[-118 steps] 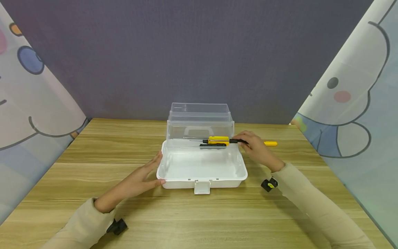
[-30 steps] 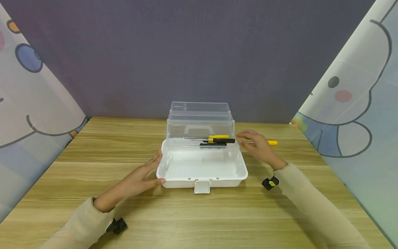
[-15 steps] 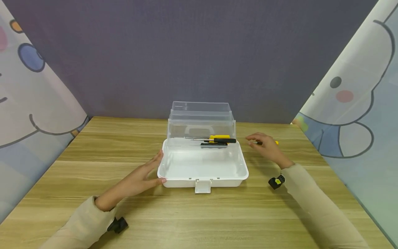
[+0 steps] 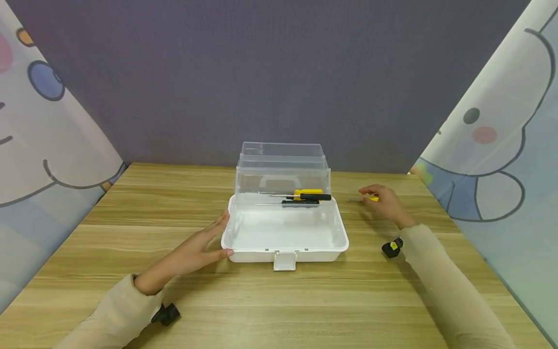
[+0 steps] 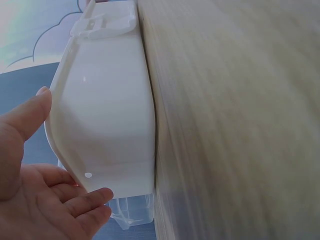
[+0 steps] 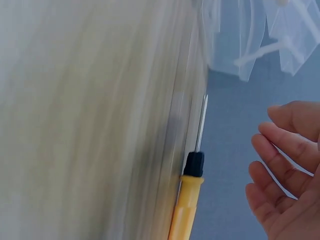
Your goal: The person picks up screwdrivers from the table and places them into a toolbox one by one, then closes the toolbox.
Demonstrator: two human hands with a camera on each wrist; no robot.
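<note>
2 hands (image 4: 193,254) (image 4: 388,206), 1 toolbox (image 4: 285,232) and at least 4 screwdrivers (image 4: 316,197) show.

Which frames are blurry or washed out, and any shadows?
Head: box fairly clear, soft shadow on the table beside the right sleeve; left wrist: table grain blurred, upper-left corner pale, washed out; right wrist: table blurred, screwdriver clearer.

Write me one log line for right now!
left hand: touching white box; right hand: over yellow screwdriver, holding nothing; yellow screwdriver: on table; clear lid: raised
</note>
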